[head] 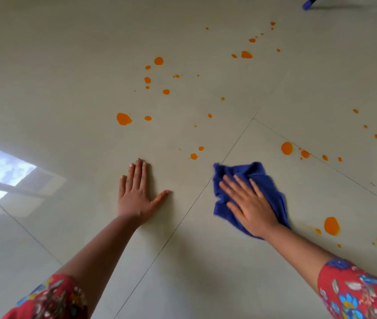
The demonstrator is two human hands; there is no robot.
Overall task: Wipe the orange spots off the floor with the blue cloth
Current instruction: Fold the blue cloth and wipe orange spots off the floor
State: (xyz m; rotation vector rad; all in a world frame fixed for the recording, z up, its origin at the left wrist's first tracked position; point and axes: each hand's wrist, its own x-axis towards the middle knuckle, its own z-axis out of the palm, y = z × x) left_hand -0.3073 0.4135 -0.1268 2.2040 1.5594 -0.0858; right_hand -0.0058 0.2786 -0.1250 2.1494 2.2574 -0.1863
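A crumpled blue cloth (258, 173) lies on the pale tiled floor (67, 88). My right hand (249, 206) presses flat on top of it, fingers spread. My left hand (136, 192) rests palm down on the bare floor to the left of the cloth, fingers apart, holding nothing. Several orange spots dot the floor ahead and to the right: a big one (123, 118) beyond my left hand, one (286, 148) beyond the cloth, and one (331, 226) just right of my right wrist. Two small spots (194, 156) sit between my hands, a little farther out.
A blue-tipped object (308, 3) shows at the top right edge. A bright window reflection (1, 171) glares on the glossy tiles at the left. Thin grout lines (228, 153) cross the floor between my hands.
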